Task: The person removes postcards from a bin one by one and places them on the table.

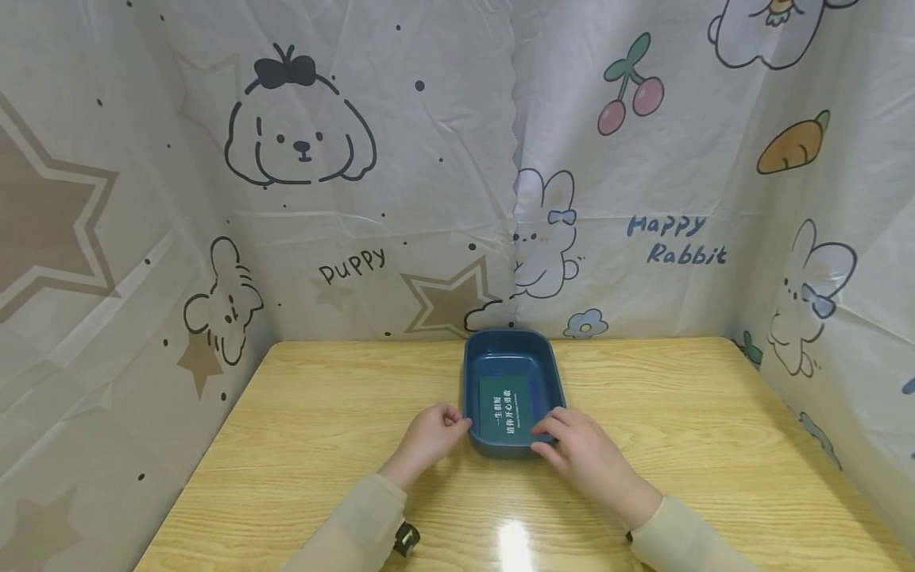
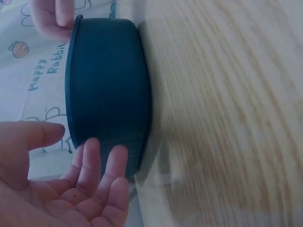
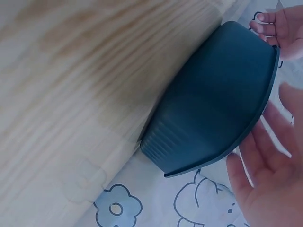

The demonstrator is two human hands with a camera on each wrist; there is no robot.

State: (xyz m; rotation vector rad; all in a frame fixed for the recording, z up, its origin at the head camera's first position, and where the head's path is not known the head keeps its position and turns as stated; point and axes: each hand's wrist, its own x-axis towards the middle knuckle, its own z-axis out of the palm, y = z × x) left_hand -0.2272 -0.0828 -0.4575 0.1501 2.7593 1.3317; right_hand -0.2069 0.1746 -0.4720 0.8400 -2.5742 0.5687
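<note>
A dark teal plastic bin [image 1: 511,449] with rounded corners stands upright on the table. Inside it lies a flat dark green rectangular item [image 1: 489,405] printed with white Chinese characters, with a strip of blue along its right side. At the bin's near left corner is my left hand [image 1: 432,437], fingers loosely spread beside the outer wall and thumb by the rim. My right hand [image 1: 589,457] is at the near right corner, its fingers reaching over the rim and its thumb held apart outside. In the right wrist view, the bin's ribbed side [image 3: 208,104] faces the camera.
The light wood-grain table [image 1: 343,389] extends around the bin. A white curtain [image 1: 443,183] printed with cartoon animals and stars hangs along the back and both sides, close behind the bin's far end. A small black device [image 1: 407,539] sits at the left sleeve.
</note>
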